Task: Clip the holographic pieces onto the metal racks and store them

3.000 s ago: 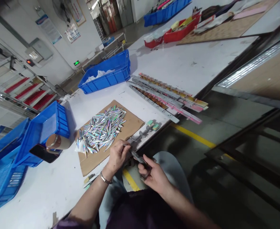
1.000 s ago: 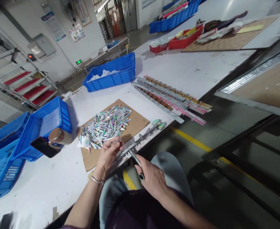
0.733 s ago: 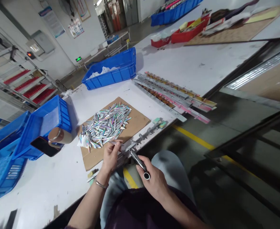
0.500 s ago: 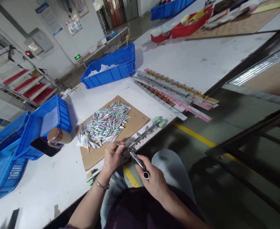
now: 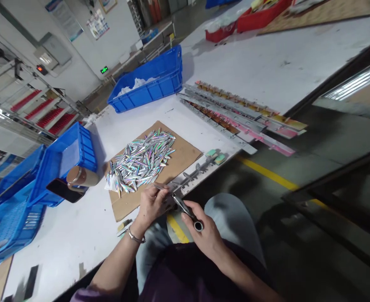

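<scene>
My left hand [image 5: 151, 203] is closed in a pinch at the near edge of the cardboard sheet [image 5: 186, 151]. A slim silvery piece [image 5: 157, 186], shaped like a fishing lure, shows partly between its fingertips. My right hand [image 5: 205, 230] is wrapped round a shiny dark tube-shaped tool [image 5: 184, 206], its round end toward me and its tip close to my left fingers. Whether tip and piece touch, I cannot tell. Beyond my hands, a pile of shiny, rainbow-tinted fishing lures [image 5: 143, 157] lies on the cardboard. A strip with small clips [image 5: 189, 176] runs along the table edge.
Clip-bearing metal bars [image 5: 229, 113] lie at right, some jutting past the table edge. Blue crates [image 5: 150, 94] stand behind and at left [image 5: 88, 155]. Near the left crate are a mug [image 5: 84, 177] and a phone [image 5: 63, 191]. Green-yellow blocks [image 5: 216, 156] sit by the edge.
The whole view has shifted slightly, so the bars and red bins appear further right. Both hands keep nearly the same pose, the tool still in my right hand and its tip near my left.
</scene>
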The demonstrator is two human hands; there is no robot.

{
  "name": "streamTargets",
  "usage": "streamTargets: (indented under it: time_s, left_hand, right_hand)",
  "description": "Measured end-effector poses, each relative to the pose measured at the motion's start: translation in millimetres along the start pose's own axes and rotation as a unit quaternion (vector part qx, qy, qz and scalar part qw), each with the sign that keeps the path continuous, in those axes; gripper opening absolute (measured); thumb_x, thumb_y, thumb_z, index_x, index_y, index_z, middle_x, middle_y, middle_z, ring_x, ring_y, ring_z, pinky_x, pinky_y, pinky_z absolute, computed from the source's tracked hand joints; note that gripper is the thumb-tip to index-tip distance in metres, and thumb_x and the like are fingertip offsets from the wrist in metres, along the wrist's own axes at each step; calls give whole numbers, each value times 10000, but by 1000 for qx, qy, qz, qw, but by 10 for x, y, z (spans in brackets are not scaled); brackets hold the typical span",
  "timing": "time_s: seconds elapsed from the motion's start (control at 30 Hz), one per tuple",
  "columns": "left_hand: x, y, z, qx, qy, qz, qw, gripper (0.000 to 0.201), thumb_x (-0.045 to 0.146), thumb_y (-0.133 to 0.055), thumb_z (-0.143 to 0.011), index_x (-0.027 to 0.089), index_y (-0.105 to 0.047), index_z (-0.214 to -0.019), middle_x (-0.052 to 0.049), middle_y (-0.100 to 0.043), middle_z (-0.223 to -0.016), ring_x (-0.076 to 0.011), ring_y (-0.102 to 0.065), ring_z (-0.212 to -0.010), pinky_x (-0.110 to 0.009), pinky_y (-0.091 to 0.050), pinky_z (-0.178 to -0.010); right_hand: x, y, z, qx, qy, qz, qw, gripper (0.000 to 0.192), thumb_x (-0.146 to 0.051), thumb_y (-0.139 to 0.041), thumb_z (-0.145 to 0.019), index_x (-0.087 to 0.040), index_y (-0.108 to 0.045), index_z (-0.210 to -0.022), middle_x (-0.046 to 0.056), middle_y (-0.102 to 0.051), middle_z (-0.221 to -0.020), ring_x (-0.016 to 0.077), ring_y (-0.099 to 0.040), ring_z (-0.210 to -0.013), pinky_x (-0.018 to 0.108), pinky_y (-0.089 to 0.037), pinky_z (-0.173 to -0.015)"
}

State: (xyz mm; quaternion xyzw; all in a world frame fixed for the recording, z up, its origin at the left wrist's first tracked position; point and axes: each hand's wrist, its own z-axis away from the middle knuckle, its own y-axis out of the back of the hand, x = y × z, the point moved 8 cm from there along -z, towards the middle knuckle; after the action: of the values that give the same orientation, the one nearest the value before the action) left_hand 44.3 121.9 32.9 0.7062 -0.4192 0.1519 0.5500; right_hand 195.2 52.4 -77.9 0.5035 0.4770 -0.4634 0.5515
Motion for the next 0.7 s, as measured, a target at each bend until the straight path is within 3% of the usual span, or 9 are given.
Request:
streamTargets:
  time_s: [0.13, 0.23, 0.3, 0.33, 0.4, 0.47, 0.57, 0.63, 0.7]
  left_hand:
    - [109, -90, 2, -55, -53, -21, 997, 224, 362, -577, -998, 186, -704, -941, -66, -726, -869, -159, -687, -822, -276, -539, -770]
    - [161, -111, 12, -57, -75, -39, 995, 225, 352, -567, -1004, 183, -700, -938, -64, -708, -837, -152, -666, -784, -265, -524, -732]
    - [152, -102, 26, -43, -70, -41, 996, 215, 343, -565, -1005, 183, -697, -947, -65, -703, -841, -153, -661, -785, -266, -520, -730]
    - [142, -101, 35, -39, -67, -41, 996, 208, 338, -566, -1005, 184, -696, -954, -65, -703, -850, -154, -660, -793, -268, -520, -735]
    - [123, -105, 49, -37, -68, -41, 996, 198, 329, -566, -1005, 185, -695, -965, -64, -699, -857, -154, -659, -803, -268, -517, -742]
    - [108, -106, 52, -35, -73, -42, 996, 194, 329, -570, -1003, 186, -696, -961, -58, -693, -845, -154, -655, -797, -269, -512, -741]
    - [93, -105, 41, -33, -74, -42, 996, 191, 330, -575, -1001, 189, -696, -962, -58, -694, -851, -159, -655, -809, -276, -508, -751]
    - [101, -103, 35, -30, -75, -42, 996, 186, 325, -573, -1002, 189, -695, -965, -58, -697, -857, -158, -655, -813, -277, -508, -756]
    - [121, -102, 37, -29, -79, -40, 996, 182, 315, -570, -1004, 189, -694, -960, -56, -698, -852, -155, -654, -803, -275, -507, -752]
  right_hand:
    - [80, -56, -28, -11, -73, -182, 980, 386, -548, -627, -890, -249, -627, -1133, 29, -700, -835, 192, -638, -723, 305, -501, -691]
    - [196, -280, -16, -69, -185, -404, 893, 476, -665, -635, -845, -221, -656, -1016, -21, -582, -648, 131, -492, -514, 251, -409, -509]
    - [224, -358, 13, -97, -217, -448, 862, 534, -721, -589, -842, -207, -665, -962, -24, -546, -615, 116, -447, -468, 238, -363, -468]
    - [234, -329, 19, -92, -210, -427, 875, 529, -712, -558, -869, -206, -668, -973, -14, -557, -624, 126, -473, -482, 246, -376, -479]
    - [203, -135, 11, -44, -143, -307, 940, 438, -612, -519, -943, -221, -668, -1073, 25, -635, -717, 171, -583, -603, 287, -449, -574]
    - [22, 100, 18, 10, -9, -80, 997, 328, -444, -514, -987, -249, -647, -1215, 60, -702, -869, 216, -649, -780, 338, -478, -723]
    - [-254, 167, 87, 33, 148, 238, 959, 349, -243, -493, -988, -256, -613, -1314, 66, -708, -921, 241, -648, -850, 371, -429, -791]
    - [-301, 132, 105, 33, 175, 314, 933, 363, -185, -461, -993, -233, -595, -1327, 60, -697, -884, 236, -640, -821, 370, -409, -758]
    - [-302, 112, 99, 46, 169, 317, 932, 355, -182, -450, -997, -217, -594, -1320, 67, -693, -879, 241, -634, -823, 373, -402, -751]
